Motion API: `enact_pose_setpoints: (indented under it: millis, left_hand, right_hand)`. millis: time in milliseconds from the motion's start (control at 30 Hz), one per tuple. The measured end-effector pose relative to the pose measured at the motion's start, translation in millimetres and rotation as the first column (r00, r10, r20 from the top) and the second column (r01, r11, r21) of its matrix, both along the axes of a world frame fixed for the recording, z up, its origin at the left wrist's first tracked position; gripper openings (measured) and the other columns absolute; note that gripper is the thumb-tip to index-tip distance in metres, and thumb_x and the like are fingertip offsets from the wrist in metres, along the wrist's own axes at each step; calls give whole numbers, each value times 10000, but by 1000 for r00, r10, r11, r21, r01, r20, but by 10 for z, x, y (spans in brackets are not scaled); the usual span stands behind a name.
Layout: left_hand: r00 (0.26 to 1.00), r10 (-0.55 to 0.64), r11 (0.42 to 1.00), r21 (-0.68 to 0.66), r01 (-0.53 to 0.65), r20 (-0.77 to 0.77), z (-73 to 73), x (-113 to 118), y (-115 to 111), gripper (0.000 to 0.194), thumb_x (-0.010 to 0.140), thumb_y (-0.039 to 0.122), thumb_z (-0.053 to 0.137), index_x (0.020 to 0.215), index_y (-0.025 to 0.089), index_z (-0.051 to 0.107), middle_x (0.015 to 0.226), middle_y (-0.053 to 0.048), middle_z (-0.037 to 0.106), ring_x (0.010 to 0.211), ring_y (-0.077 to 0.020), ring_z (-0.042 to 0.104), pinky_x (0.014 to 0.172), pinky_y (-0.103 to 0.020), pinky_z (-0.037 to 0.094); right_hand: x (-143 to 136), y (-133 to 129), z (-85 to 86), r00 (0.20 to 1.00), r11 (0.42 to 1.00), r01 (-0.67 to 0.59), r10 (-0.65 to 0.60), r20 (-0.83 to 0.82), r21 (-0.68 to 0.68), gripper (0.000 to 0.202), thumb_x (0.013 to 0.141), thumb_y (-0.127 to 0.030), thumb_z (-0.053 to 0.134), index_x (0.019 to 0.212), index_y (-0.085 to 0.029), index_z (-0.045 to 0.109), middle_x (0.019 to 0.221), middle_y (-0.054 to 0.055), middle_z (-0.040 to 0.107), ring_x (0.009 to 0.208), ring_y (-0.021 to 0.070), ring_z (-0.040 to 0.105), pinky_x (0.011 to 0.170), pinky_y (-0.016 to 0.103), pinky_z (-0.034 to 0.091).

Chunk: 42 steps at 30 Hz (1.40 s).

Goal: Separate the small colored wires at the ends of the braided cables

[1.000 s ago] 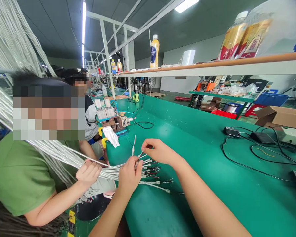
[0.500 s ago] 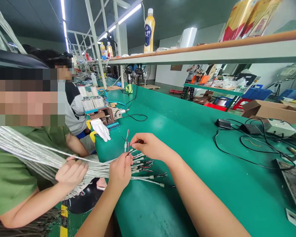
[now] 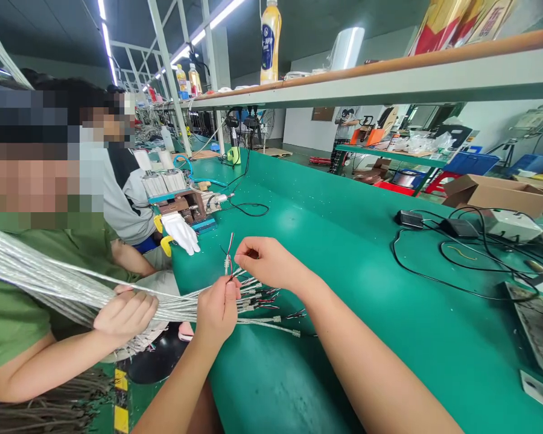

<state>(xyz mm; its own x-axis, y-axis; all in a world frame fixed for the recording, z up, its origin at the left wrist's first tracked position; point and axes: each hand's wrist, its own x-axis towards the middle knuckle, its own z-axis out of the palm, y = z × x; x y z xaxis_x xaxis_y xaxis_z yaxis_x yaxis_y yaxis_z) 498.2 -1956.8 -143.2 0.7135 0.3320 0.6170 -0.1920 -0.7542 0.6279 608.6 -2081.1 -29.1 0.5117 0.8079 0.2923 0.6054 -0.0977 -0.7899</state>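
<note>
My left hand (image 3: 218,306) is closed in a pinch on a cable, whose stripped end stands up above the thumb. At that end a clear sleeve (image 3: 227,264) shows, with thin red, white and black wires (image 3: 231,241) fanning out. Just right of these wires, my right hand (image 3: 263,260) is closed, thumb against fingertips; whatever sits in the pinch is too small to make out. Beneath both hands runs a bundle of silvery cables (image 3: 181,306), their wire ends (image 3: 265,296) spread over the green table (image 3: 344,271).
A co-worker's hand (image 3: 127,313) grips the bundle at left. A white glove (image 3: 181,232) lies by a small bench machine (image 3: 181,199). Black cords (image 3: 434,283) and a power adapter (image 3: 408,219) lie at right, near a metal plate (image 3: 536,325). A shelf (image 3: 366,84) runs above, holding a bottle (image 3: 270,45).
The view has shifted slightly. My right thumb and fingertips have drawn slightly away from the upright wires; my left hand keeps its pinch on the cable.
</note>
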Motion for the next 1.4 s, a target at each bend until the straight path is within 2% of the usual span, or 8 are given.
enact_pose_setpoints:
  millis: [333,533,767,967,1033,1167,1300,1400]
  left_hand:
    - [1000,6,1000,10,-6,15,10,-23,-13,287,1006,291,348,836,189,555,680,19,580,622,-117,544,640,-253,394]
    - [1000,16,999,39,-16,6,22,-28,-32,304,1007,293,347,807,190,552,661,12,572,618,-130,536,630,-267,376]
    - [1000,15,1000,7,-15,-18,20,0,-20,308,1005,320,354,818,192,564,689,6,592,638,-132,545,645,-265,377]
    - [1000,18,992,-125,-21,-24,17,-6,0,351,1011,337,340,748,194,523,629,21,538,599,-123,509,635,-259,362]
    - [1000,-5,985,-171,2,-19,9,-2,9,365,1014,345,334,732,193,510,628,22,540,591,-119,504,627,-254,361]
    - [999,-37,970,-242,40,19,-4,8,20,394,1020,376,330,720,190,505,603,31,521,572,-107,491,614,-249,354]
    - [999,-35,943,-329,43,30,-1,19,24,453,1017,415,337,649,190,473,553,34,477,528,-103,457,572,-252,330]
    - [999,-48,934,-355,48,8,4,25,28,462,1013,429,340,634,192,458,532,36,458,509,-105,439,551,-253,323]
  right_hand:
    - [-32,-77,74,989,993,-120,120,84,-10,73,769,-145,495,744,-186,550,763,-30,590,685,102,501,585,214,359]
    - [-37,-40,10,983,988,-148,144,111,34,67,792,-134,533,782,-189,570,810,-27,618,734,108,536,629,222,391]
    - [49,-27,-47,983,981,-183,184,-14,62,55,842,-178,554,809,-178,598,835,-15,633,741,110,556,646,225,423]
    - [60,105,-208,960,970,-180,210,-186,166,162,840,-325,620,811,-168,587,751,-23,561,680,106,473,612,226,370]
    - [57,174,-281,948,966,-159,207,-243,202,206,830,-358,634,788,-166,572,732,-27,546,654,101,451,597,226,351]
    - [-11,298,-394,915,965,-38,139,-380,261,256,789,-398,672,755,-162,579,720,-20,558,654,109,462,632,240,366]
    - [-135,407,-498,857,921,122,90,-507,370,273,754,-414,698,740,-167,580,704,-19,555,651,118,463,634,245,366]
    - [-200,469,-577,848,886,226,26,-530,405,261,778,-411,669,738,-172,573,691,-18,545,640,122,453,629,250,367]
